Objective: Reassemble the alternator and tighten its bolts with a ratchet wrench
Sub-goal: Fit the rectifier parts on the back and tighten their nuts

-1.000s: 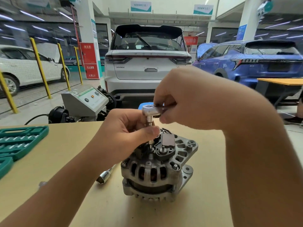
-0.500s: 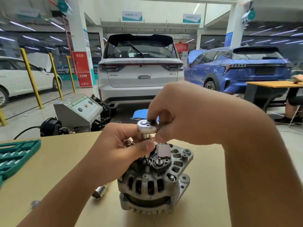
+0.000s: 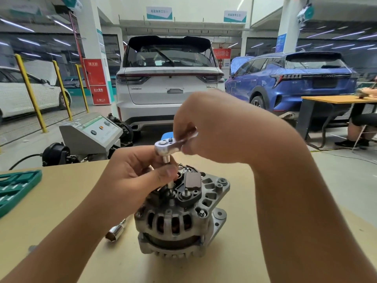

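A grey cast alternator (image 3: 177, 219) stands on the tan table (image 3: 61, 201), its black regulator cover (image 3: 191, 186) facing up. A chrome ratchet wrench (image 3: 165, 147) stands over its top, with a socket extension running down to a bolt beside the black cover. My right hand (image 3: 216, 127) grips the wrench handle, which is mostly hidden in the fist. My left hand (image 3: 138, 172) pinches the extension below the ratchet head, thumb in front. The bolt itself is hidden by the tool.
A loose chrome socket (image 3: 115, 233) lies on the table left of the alternator. A green socket tray (image 3: 14, 190) sits at the left edge. Beyond the table stand a grey test machine (image 3: 89, 133), parked cars and another table with a seated person at the right.
The ratchet handle has swung toward the right with my right hand. My left hand keeps its hold on the extension. The camera has tilted, shifting the scene lower.
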`<state>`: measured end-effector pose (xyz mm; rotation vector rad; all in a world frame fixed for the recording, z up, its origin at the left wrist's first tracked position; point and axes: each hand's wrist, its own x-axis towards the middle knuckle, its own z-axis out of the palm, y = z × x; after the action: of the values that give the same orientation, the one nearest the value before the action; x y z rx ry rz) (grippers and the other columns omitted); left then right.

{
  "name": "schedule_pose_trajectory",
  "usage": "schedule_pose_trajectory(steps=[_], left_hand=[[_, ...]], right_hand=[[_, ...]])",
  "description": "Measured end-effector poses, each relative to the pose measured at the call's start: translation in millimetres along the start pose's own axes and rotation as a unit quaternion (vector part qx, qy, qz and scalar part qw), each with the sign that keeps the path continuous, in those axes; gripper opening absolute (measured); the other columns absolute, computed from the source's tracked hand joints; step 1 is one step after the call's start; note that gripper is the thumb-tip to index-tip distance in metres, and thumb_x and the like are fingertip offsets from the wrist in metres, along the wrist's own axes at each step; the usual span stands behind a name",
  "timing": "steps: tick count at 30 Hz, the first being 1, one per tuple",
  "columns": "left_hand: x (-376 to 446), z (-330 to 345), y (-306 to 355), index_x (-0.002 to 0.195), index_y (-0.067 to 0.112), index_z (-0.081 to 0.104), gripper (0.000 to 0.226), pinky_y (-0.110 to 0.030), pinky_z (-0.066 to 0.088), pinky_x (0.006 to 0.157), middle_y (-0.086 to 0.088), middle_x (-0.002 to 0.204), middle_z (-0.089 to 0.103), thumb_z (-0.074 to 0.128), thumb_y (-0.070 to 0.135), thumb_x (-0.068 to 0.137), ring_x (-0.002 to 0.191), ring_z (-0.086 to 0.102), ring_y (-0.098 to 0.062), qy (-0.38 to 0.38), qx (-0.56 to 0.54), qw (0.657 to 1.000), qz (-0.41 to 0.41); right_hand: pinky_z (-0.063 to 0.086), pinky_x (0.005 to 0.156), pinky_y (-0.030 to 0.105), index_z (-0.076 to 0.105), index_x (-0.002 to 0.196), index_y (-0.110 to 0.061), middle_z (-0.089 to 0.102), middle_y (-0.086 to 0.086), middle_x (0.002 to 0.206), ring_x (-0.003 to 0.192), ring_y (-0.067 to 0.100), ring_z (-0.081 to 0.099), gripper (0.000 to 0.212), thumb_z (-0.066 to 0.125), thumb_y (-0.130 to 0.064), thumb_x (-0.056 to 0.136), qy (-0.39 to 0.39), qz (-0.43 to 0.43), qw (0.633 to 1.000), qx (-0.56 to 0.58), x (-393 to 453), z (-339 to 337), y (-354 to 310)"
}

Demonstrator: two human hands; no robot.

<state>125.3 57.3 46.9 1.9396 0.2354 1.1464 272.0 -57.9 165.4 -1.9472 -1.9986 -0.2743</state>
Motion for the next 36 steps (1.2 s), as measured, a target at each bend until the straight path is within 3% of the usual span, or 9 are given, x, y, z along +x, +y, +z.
schedule_pose_trajectory(steps=[4, 10, 14, 18, 23, 26, 28, 34, 36], left_hand=[[1, 8, -3, 0.100, 0.029, 0.082, 0.038, -0.071, 0.054, 0.072, -0.012, 0.082, 0.076, 0.080, 0.061, 0.080, 0.074, 0.062, -0.055, 0.028, 0.018, 0.999, 0.020], [2, 4, -4, 0.090, 0.025, 0.082, 0.038, -0.063, 0.051, 0.064, -0.012, 0.078, 0.074, 0.084, 0.059, 0.075, 0.071, 0.057, -0.059, 0.031, 0.017, 0.999, 0.020], [2, 4, -5, 0.094, 0.026, 0.082, 0.036, -0.054, 0.058, 0.076, -0.006, 0.084, 0.078, 0.087, 0.054, 0.073, 0.077, 0.065, -0.048, 0.042, 0.002, 0.999, 0.025], [0, 0, -4, 0.092, 0.020, 0.080, 0.035, -0.036, 0.053, 0.070, -0.003, 0.076, 0.073, 0.083, 0.051, 0.078, 0.070, 0.063, -0.023, 0.013, 0.009, 1.000, 0.021], [1, 7, -4, 0.096, 0.025, 0.083, 0.026, -0.071, 0.053, 0.076, -0.019, 0.086, 0.075, 0.084, 0.043, 0.077, 0.080, 0.062, -0.057, 0.028, 0.000, 0.999, 0.023], [1, 2, -4, 0.091, 0.020, 0.082, 0.024, -0.049, 0.057, 0.071, -0.012, 0.080, 0.074, 0.083, 0.040, 0.078, 0.072, 0.064, -0.037, 0.012, -0.004, 1.000, 0.015], [2, 0, -3, 0.089, 0.019, 0.081, 0.024, -0.034, 0.055, 0.071, -0.008, 0.078, 0.073, 0.083, 0.039, 0.077, 0.072, 0.064, -0.021, 0.000, -0.016, 1.000, 0.001], [1, 6, -3, 0.093, 0.026, 0.083, 0.021, -0.058, 0.057, 0.071, -0.010, 0.080, 0.076, 0.082, 0.041, 0.079, 0.073, 0.063, -0.047, 0.027, 0.010, 0.999, 0.015], [1, 2, -2, 0.089, 0.022, 0.082, 0.020, -0.048, 0.051, 0.065, -0.010, 0.075, 0.072, 0.081, 0.039, 0.080, 0.067, 0.059, -0.041, 0.009, 0.010, 1.000, 0.011]], right_hand=[[0.059, 0.057, 0.032, 0.078, 0.084, -0.023, 0.069, -0.007, 0.070, 0.065, 0.014, 0.067, 0.014, 0.085, -0.033, 0.078, -0.030, -0.013, 0.999, -0.010, -7, -8, 1], [0.059, 0.066, 0.032, 0.077, 0.092, -0.028, 0.069, -0.006, 0.086, 0.079, 0.016, 0.065, 0.017, 0.071, -0.013, 0.088, -0.004, 0.017, 1.000, 0.007, 1, 1, 3], [0.048, 0.054, 0.025, 0.076, 0.092, -0.023, 0.068, -0.006, 0.077, 0.071, 0.016, 0.065, 0.010, 0.078, -0.024, 0.082, -0.034, -0.005, 0.999, -0.036, -6, -5, 0], [0.059, 0.074, 0.037, 0.078, 0.095, -0.035, 0.069, -0.009, 0.091, 0.085, 0.016, 0.064, 0.024, 0.073, -0.013, 0.087, -0.009, 0.018, 1.000, 0.015, -3, -2, 1], [0.058, 0.061, 0.033, 0.076, 0.093, -0.023, 0.070, -0.006, 0.078, 0.075, 0.016, 0.067, 0.012, 0.079, -0.027, 0.082, -0.026, -0.007, 0.999, -0.024, -5, -5, -4], [0.056, 0.066, 0.026, 0.078, 0.097, -0.032, 0.070, -0.012, 0.085, 0.081, 0.011, 0.065, 0.019, 0.076, -0.018, 0.086, -0.029, 0.004, 1.000, 0.005, -5, -8, -1], [0.060, 0.074, 0.036, 0.078, 0.096, -0.032, 0.070, -0.009, 0.090, 0.086, 0.017, 0.065, 0.022, 0.072, -0.013, 0.088, -0.019, 0.020, 1.000, 0.008, -3, -4, -1], [0.052, 0.058, 0.025, 0.079, 0.089, -0.023, 0.073, -0.002, 0.081, 0.074, 0.019, 0.068, 0.007, 0.076, -0.021, 0.083, -0.035, -0.001, 0.998, -0.048, -9, -9, -2], [0.054, 0.065, 0.025, 0.079, 0.092, -0.032, 0.072, -0.009, 0.086, 0.080, 0.013, 0.065, 0.018, 0.074, -0.015, 0.087, -0.030, 0.026, 0.999, 0.004, -6, -9, -2]])
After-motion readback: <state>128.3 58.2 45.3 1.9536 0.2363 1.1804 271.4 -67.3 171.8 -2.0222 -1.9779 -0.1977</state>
